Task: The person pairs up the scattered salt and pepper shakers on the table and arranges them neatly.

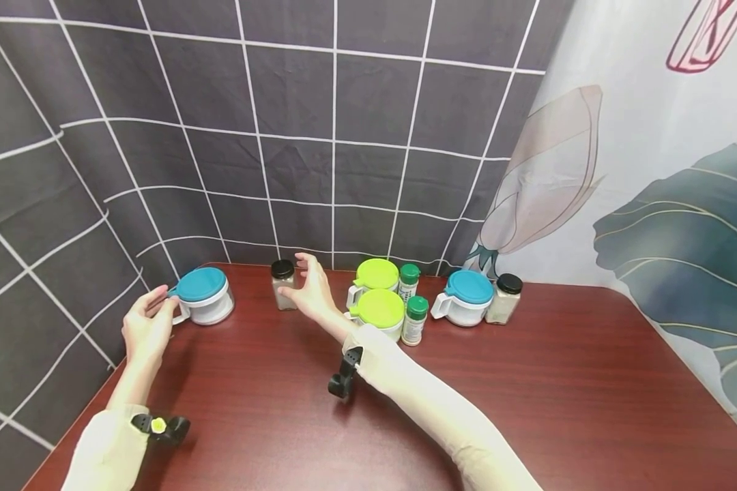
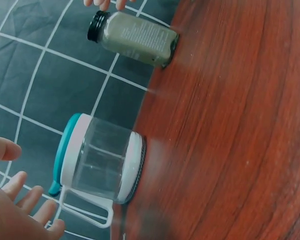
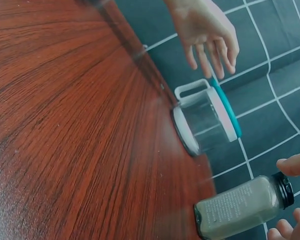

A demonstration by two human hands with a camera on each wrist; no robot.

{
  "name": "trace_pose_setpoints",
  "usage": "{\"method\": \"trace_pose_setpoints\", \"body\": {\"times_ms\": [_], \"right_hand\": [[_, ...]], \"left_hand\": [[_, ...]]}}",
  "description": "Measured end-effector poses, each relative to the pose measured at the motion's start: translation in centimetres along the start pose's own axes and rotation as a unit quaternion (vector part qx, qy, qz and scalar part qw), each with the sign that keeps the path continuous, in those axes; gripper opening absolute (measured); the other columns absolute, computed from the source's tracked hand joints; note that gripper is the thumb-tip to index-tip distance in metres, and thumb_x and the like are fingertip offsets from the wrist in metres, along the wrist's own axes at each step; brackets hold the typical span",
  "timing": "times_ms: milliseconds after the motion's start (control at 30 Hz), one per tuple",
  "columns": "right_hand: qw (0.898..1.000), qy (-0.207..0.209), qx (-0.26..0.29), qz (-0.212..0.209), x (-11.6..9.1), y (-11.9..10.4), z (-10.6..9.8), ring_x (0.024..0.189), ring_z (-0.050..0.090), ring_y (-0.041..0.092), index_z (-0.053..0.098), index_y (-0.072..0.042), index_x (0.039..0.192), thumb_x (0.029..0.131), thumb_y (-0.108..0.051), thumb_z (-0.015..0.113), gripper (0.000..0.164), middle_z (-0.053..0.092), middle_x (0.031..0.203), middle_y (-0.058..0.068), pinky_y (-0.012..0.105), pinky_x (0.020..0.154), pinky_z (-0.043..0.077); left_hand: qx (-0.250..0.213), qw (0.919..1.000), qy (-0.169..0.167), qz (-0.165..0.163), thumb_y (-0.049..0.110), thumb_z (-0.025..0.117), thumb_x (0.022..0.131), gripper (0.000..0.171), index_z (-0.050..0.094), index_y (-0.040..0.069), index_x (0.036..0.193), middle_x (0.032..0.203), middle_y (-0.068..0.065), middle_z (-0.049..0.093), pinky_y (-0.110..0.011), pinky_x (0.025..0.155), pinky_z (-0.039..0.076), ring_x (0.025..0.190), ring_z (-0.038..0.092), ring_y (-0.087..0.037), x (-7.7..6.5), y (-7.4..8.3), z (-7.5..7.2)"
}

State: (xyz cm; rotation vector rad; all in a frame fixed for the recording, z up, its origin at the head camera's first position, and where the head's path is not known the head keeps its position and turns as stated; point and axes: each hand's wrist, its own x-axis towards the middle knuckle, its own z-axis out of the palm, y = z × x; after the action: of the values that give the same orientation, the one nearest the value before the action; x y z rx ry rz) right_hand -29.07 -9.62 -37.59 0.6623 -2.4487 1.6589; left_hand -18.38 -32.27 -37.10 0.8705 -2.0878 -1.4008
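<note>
A clear jar with a blue lid, white base and white side handle (image 1: 211, 307) stands at the left of the table by the wall. Beside its handle is my left hand (image 1: 147, 327), fingers loosely extended; the left wrist view shows a gap between them and the jar (image 2: 102, 155). Farther right stands a black-capped spice bottle (image 1: 284, 293) with pale contents and a printed label (image 3: 235, 207). My right hand (image 1: 314, 293) is spread next to this bottle, thumb in front and fingers behind. In the right wrist view, thumb and fingers are apart from the bottle.
Right of my right hand stand two jars with lime-green lids (image 1: 381, 310) and two green-capped shakers (image 1: 414, 324). Farther right are another blue-lidded jar (image 1: 467, 310) and a black-capped bottle (image 1: 503, 300). A grey gridded cloth (image 1: 295, 164) hangs behind the reddish-brown table (image 1: 270, 409).
</note>
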Motion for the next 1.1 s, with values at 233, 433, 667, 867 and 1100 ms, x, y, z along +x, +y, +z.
{"method": "trace_pose_setpoints", "body": {"times_ms": [233,433,667,867,1100], "right_hand": [[1.0,0.001,0.006,0.01,0.2,0.3,0.4,0.112,0.06,0.034,0.045,-0.005,0.131,0.074,-0.004,0.078,0.065,0.056,0.127,0.019,0.034,0.096,0.047],[1.0,-0.003,0.009,0.014,0.1,0.6,0.7,0.113,0.06,0.035,0.045,-0.003,0.13,0.073,-0.003,0.078,0.065,0.056,0.128,0.019,0.033,0.095,0.048],[0.999,-0.01,0.028,0.021,0.4,0.7,0.8,0.118,0.058,0.037,0.044,0.0,0.132,0.074,0.001,0.076,0.066,0.054,0.134,0.019,0.04,0.101,0.046],[0.998,-0.011,0.046,0.049,0.5,0.8,1.3,0.12,0.057,0.034,0.046,-0.002,0.131,0.074,0.004,0.075,0.064,0.056,0.133,0.018,0.04,0.102,0.045],[0.997,-0.008,0.052,0.047,0.6,0.8,1.8,0.119,0.057,0.033,0.047,0.0,0.13,0.074,0.008,0.072,0.062,0.058,0.131,0.019,0.039,0.102,0.045]], "left_hand": [[0.011,0.9999,0.002,0.001,0.03,0.053,0.094,0.049,0.05,0.012,0.139,0.142,-0.012,0.052,-0.01,0.087,0.037,0.117,0.054,0.001,0.3,-0.4,0.0],[0.025,0.9987,-0.044,-0.003,0.031,0.049,0.095,0.055,0.041,0.011,0.146,0.148,-0.013,0.044,-0.005,0.066,0.04,0.135,0.043,-0.025,0.6,-1.1,0.0],[0.023,0.9964,-0.082,0.004,0.026,0.048,0.096,0.06,0.03,0.006,0.149,0.152,-0.019,0.036,-0.034,0.114,0.031,0.141,0.035,-0.031,1.1,-1.5,0.1],[0.029,0.9944,-0.101,-0.005,0.028,0.046,0.097,0.063,0.024,0.007,0.152,0.155,-0.016,0.031,-0.012,0.081,0.047,0.14,0.035,-0.031,1.4,-1.7,-0.1],[0.03,0.9948,-0.096,-0.014,0.029,0.049,0.096,0.061,0.03,0.008,0.15,0.151,-0.018,0.038,-0.006,0.06,0.04,0.122,0.048,-0.012,1.3,-1.7,-0.1]]}}
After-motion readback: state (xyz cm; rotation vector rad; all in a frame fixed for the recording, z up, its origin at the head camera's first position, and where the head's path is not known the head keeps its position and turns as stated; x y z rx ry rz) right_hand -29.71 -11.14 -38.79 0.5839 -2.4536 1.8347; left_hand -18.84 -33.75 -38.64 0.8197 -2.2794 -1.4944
